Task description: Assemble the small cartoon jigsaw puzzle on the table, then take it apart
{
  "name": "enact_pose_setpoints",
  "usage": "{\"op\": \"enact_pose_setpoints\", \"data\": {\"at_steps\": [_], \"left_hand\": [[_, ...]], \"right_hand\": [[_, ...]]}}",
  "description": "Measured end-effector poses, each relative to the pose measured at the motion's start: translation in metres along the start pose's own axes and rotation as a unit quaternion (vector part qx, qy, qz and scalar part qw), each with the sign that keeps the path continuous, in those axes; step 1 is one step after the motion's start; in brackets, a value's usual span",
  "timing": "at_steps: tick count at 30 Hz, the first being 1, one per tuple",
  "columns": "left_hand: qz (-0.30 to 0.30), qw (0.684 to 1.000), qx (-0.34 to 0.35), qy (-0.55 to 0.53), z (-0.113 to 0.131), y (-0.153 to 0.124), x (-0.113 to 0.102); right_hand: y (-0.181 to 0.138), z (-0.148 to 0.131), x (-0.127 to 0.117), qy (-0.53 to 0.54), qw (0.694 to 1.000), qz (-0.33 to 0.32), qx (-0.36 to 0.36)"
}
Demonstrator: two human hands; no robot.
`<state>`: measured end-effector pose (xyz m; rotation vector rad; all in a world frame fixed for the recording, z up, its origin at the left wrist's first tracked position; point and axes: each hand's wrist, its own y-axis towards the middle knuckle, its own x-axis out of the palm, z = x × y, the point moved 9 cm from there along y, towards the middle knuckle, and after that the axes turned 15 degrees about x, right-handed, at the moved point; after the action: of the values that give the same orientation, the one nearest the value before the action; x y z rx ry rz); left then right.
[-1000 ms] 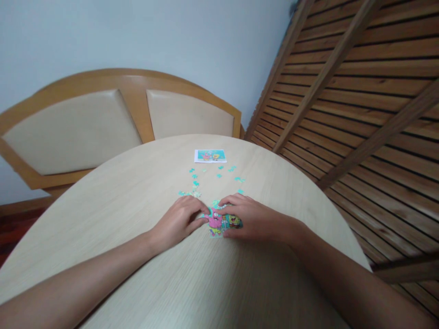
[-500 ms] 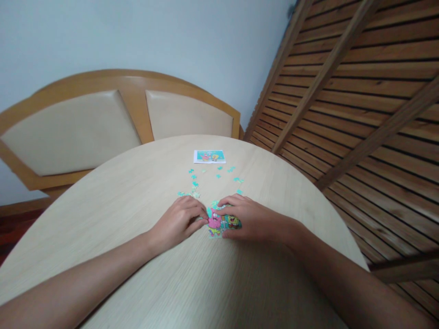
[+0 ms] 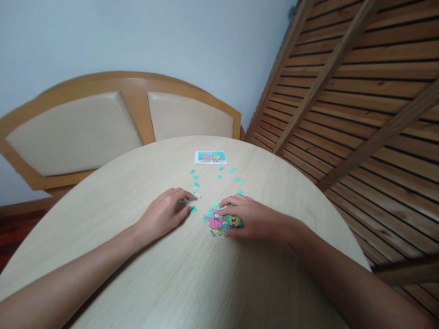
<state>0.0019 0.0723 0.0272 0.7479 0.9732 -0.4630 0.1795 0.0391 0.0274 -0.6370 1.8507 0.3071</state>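
A partly joined jigsaw puzzle point(image 3: 215, 222) lies on the table, showing a pink starfish character and a yellow square one. My right hand point(image 3: 250, 217) holds its right side, fingers over the upper part and thumb at the lower edge, hiding some of it. To the left, my left hand point(image 3: 173, 205) hovers low over several loose puzzle pieces point(image 3: 196, 184), its index finger and thumb apart. One teal piece point(image 3: 194, 209) lies by the thumb tip; another shows partly beneath the fingers.
More loose pieces point(image 3: 238, 180) are scattered beyond the puzzle. Behind them lies a picture card point(image 3: 211, 157) with the same characters. The round wooden table point(image 3: 137, 269) borders a padded bench back point(image 3: 82, 132) and a slatted wooden panel point(image 3: 343, 114).
My left hand has left the puzzle's left edge and moved left to the loose pieces, its fingers parting. A teal piece now shows at the puzzle's left edge. My right hand stays put.
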Motion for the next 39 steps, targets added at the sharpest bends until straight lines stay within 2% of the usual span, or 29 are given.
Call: {"op": "enact_pose_setpoints", "data": {"at_steps": [2, 7, 14, 19, 26, 34, 39], "left_hand": [[-0.013, 1.000, -0.021, 0.002, -0.006, -0.003, 0.000], [-0.022, 1.000, -0.016, 0.013, -0.003, -0.002, 0.000], [-0.008, 0.994, 0.104, 0.034, 0.020, 0.003, 0.009], [-0.022, 0.991, 0.122, 0.052, 0.026, 0.003, 0.016], [-0.018, 0.987, 0.155, 0.046, 0.037, 0.003, 0.015], [-0.014, 0.986, 0.167, 0.022, 0.040, 0.002, 0.015], [-0.023, 0.987, 0.158, -0.009, 0.039, 0.003, 0.016]], "right_hand": [[0.000, 0.001, 0.000, 0.000, 1.000, -0.001, 0.003], [0.000, 0.002, 0.001, -0.001, 1.000, 0.000, 0.005], [-0.001, 0.001, 0.000, 0.002, 1.000, 0.001, 0.007], [0.000, 0.002, 0.000, 0.007, 1.000, 0.001, 0.006], [0.000, 0.007, -0.002, 0.000, 1.000, 0.004, 0.018], [0.003, 0.020, -0.005, -0.009, 0.999, -0.002, 0.049], [0.004, 0.024, -0.007, -0.002, 0.999, 0.011, 0.040]]}}
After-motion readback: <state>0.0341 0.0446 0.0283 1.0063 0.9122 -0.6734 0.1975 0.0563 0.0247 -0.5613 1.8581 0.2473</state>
